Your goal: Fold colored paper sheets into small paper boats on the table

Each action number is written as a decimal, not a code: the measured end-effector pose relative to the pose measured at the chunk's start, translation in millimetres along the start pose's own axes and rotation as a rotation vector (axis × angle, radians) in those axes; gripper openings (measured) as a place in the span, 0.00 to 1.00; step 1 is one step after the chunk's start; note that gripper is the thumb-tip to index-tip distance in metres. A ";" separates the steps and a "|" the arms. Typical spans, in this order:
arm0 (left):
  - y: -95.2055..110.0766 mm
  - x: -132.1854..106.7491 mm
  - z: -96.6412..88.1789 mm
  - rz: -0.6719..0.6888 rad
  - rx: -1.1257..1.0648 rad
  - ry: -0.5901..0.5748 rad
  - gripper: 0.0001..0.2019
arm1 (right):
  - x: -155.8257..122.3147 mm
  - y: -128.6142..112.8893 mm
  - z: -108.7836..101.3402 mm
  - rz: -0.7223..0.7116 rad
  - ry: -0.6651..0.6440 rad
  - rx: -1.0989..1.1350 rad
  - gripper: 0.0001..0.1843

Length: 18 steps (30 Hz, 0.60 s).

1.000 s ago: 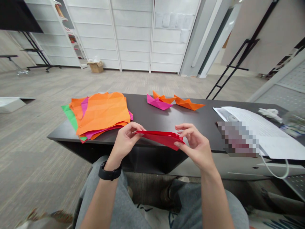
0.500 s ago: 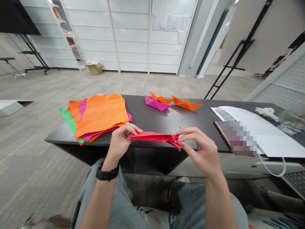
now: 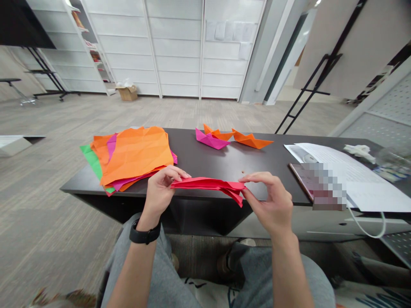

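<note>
A strip of folded red paper (image 3: 207,184) is stretched level between my two hands, above the front edge of the dark table (image 3: 189,162). My left hand (image 3: 162,188) pinches its left end between thumb and fingers; a black band circles that wrist. At the other end, the thumb and forefinger of my right hand (image 3: 269,201) close on the corner. Several layers show at the right, where one flap hangs lower. Beyond the red paper stand folded paper boats: a magenta boat (image 3: 212,140), an orange boat (image 3: 252,139) and another orange one partly behind the magenta.
A stack of coloured paper sheets (image 3: 138,154), mostly orange on top, lies at the table's left. To the right are a phone (image 3: 302,179) with its screen blurred, white printed sheets (image 3: 362,179), a crumpled tissue (image 3: 359,151) and a white cable (image 3: 369,234) hanging over the edge.
My right hand has shifted its grip on the paper's right end, its fingers drawing together there. The red paper has moved slightly, its hanging flap now a little lower.
</note>
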<state>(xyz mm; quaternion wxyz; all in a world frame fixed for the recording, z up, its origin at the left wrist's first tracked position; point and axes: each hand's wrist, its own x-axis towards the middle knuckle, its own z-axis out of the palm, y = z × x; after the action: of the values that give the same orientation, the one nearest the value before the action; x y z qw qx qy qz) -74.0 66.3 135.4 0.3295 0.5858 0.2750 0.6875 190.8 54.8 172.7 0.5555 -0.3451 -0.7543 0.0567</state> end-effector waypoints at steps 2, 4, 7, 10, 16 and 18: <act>-0.2 0.0 0.6 -0.008 0.015 0.000 0.08 | -0.5 -1.6 1.9 -0.003 -0.004 0.004 0.16; -0.2 -0.2 1.3 -0.014 0.027 0.005 0.08 | -0.1 -3.4 1.9 -0.028 -0.044 -0.003 0.15; 0.4 -0.2 2.6 -0.017 0.043 0.026 0.08 | 0.5 -5.9 -0.5 -0.022 -0.082 0.094 0.12; 1.0 0.2 3.5 0.007 0.058 0.044 0.08 | -0.3 -7.7 -1.0 -0.038 -0.188 0.219 0.15; 3.3 -0.1 5.3 -0.014 0.106 0.034 0.08 | -6.0 -8.1 10.9 0.077 0.026 0.140 0.11; 5.2 -0.8 7.3 -0.048 0.111 0.050 0.08 | -7.4 -7.2 15.5 0.192 0.090 0.164 0.08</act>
<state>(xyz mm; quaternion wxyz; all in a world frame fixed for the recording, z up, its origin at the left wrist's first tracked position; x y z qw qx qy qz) -67.4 62.4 140.0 0.3059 0.5790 0.3348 0.6776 175.0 49.7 164.2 0.6072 -0.3712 -0.6851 0.1556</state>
